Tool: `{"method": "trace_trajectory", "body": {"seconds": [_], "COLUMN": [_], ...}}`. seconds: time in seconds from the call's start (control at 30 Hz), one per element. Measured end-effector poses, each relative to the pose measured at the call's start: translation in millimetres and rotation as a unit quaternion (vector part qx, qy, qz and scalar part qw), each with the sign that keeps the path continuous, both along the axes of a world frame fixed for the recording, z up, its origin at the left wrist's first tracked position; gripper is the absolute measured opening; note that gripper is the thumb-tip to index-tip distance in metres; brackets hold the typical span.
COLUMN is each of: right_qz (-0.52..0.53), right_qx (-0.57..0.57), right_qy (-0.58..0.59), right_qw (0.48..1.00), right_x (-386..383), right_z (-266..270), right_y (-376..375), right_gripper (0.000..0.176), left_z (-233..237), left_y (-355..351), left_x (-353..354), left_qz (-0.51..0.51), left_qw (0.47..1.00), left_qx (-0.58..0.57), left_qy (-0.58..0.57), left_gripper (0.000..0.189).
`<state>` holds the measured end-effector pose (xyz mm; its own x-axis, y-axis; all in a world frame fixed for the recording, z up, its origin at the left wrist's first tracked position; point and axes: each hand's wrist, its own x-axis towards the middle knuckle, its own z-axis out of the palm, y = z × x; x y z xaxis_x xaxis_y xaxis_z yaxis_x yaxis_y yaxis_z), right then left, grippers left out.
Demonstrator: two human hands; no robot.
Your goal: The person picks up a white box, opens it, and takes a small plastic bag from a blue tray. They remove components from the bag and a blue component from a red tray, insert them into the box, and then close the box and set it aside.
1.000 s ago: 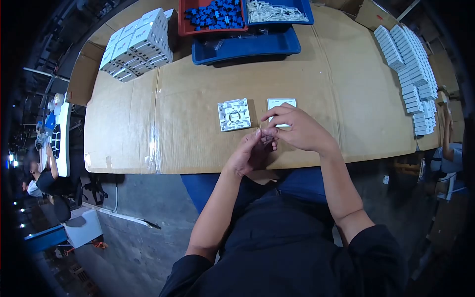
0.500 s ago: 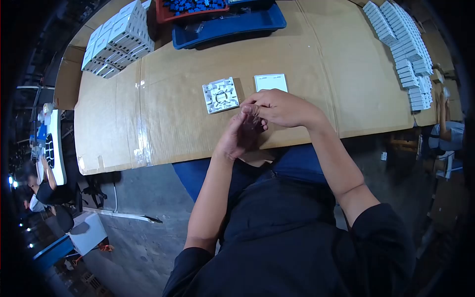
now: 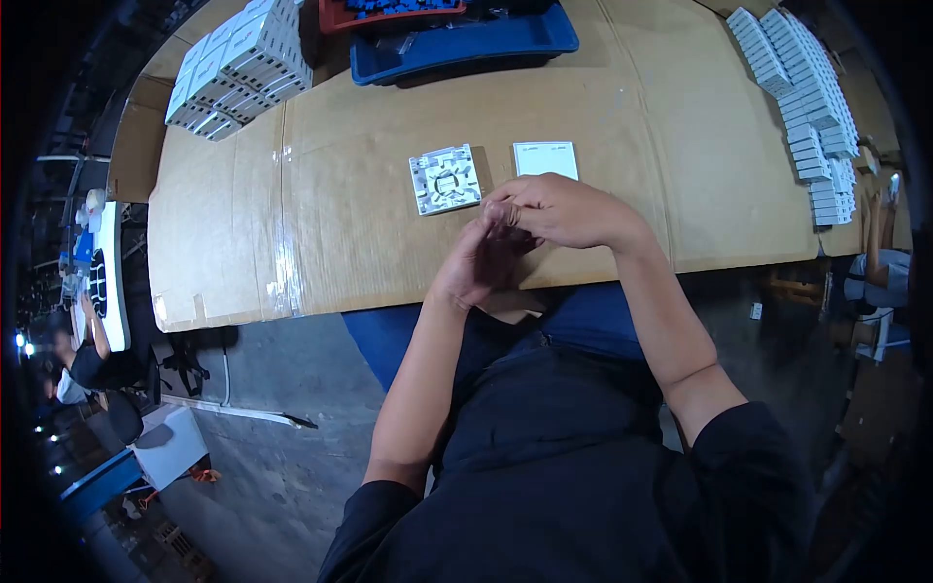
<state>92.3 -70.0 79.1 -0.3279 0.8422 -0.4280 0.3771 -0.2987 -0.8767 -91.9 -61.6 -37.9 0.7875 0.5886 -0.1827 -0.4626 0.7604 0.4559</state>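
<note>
Near the middle of the cardboard-covered tabletop (image 3: 360, 233), an open white square piece (image 3: 445, 181) is laid flat, its moulded inner shapes and ring-like centre turned upward. No long axis can be picked out, since its sides look about equal; it is set slightly askew. It is placed ahead and to the left of the spot where the fingertips of both hands are met, with its near right corner just beside them; whether that corner is touched cannot be told. By the left hand (image 3: 466, 267), palm turned inward, and the right hand (image 3: 573, 212), arched over from the other side, the fingers are bent close together; whether anything small is held between them cannot be told, as the inside is hidden. Ahead of the right hand, the nearer of the two to it, a white flat panel (image 3: 544, 158) is laid to the right of the square piece and apart from it, its near part covered from view by that hand. Farther out, a blue tray (image 3: 465, 70) is set, with a red bin (image 3: 389, 21) of blue pieces (image 3: 408, 10) behind it; at the left a stack of white boxes (image 3: 243, 63) is seen, and at the right, rows of white blocks (image 3: 807, 117).
</note>
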Motion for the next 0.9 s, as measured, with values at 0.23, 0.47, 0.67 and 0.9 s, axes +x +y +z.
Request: {"method": "trace_trajectory", "body": {"seconds": [0.23,0.47,0.67,0.9], "right_qz": [0.079,-0.050,-0.238,-0.285], "right_qx": [0.054,0.206,0.327,0.385], "right_qy": [-0.077,0.047,-0.155,-0.423], "right_qw": [0.992,0.976,0.901,0.769], "right_x": [4.2,79.9,160.7,212.8], "right_z": [5.6,-4.6,-10.2,-19.2], "right_y": [6.5,64.2,183.0,289.3], "right_gripper": [0.033,0.030,0.024,0.024], "left_z": [2.2,9.2,13.0,1.6], "left_y": [0.6,5.3,7.4,10.5], "left_x": [0.9,4.8,5.1,4.9], "left_qz": [-0.006,-0.018,-0.017,-0.028], "left_qw": [1.000,0.995,0.994,0.992], "left_qx": [0.001,-0.092,-0.102,-0.119], "left_qy": [-0.003,-0.037,-0.048,-0.034], "left_gripper": [0.052,0.064,0.063,0.061]}}
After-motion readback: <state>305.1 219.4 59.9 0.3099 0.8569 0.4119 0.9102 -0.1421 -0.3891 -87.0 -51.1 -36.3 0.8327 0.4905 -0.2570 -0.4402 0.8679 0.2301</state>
